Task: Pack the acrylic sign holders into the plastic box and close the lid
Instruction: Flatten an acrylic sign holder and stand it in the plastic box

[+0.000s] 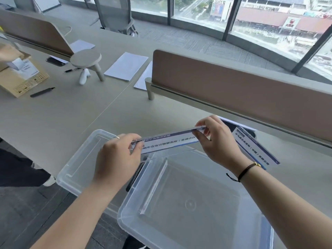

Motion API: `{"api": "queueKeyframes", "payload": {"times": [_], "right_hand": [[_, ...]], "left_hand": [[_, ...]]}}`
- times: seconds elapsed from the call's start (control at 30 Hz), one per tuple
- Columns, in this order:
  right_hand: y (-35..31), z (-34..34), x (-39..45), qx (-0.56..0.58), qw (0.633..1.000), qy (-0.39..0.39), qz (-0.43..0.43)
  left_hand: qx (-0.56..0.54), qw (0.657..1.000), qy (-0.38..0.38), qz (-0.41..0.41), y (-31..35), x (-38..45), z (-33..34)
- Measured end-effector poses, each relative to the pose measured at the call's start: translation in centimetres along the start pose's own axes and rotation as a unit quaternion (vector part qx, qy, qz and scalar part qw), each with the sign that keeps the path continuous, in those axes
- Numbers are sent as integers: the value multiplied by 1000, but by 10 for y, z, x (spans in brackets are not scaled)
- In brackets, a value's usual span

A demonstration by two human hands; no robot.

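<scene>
I hold a long acrylic sign holder (167, 141) with a blue-and-white printed insert level above the far rim of the clear plastic box (125, 218). My left hand (118, 157) pinches its left end and my right hand (215, 141) pinches its right end. One sign holder (154, 186) stands on edge inside the box against its left wall. Another sign holder (255, 150) lies on the desk to the right, behind my right wrist. The clear lid (80, 159) lies flat on the desk left of the box, partly under my left hand.
A brown desk divider (233, 90) runs behind the box. Further off on the desk are white paper sheets (125, 66), a small round stand (86, 59), a black marker (43, 92), a phone (54, 61) and a cardboard box (23, 76) with another person's hand at it.
</scene>
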State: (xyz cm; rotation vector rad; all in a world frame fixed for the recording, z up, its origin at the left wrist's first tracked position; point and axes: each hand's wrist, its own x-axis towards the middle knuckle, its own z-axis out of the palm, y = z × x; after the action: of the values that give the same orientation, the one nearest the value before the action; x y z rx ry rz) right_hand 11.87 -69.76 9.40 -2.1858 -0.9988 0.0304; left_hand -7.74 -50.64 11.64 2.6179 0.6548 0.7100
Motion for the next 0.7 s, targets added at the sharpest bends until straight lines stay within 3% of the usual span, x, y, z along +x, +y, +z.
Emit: {"api": "queueKeyframes", "payload": {"times": [0.3,0.5,0.7], "right_hand": [[24,-17,-55,15,992,-111,-50],[24,-12,-64,-9,986,-130,-104],[42,17,-78,-34,973,-208,-92]], "left_hand": [[-38,988,-124,-80,27,-107,28],[-28,980,-142,-134,32,-131,32],[41,951,-263,-160,30,-141,43]]}}
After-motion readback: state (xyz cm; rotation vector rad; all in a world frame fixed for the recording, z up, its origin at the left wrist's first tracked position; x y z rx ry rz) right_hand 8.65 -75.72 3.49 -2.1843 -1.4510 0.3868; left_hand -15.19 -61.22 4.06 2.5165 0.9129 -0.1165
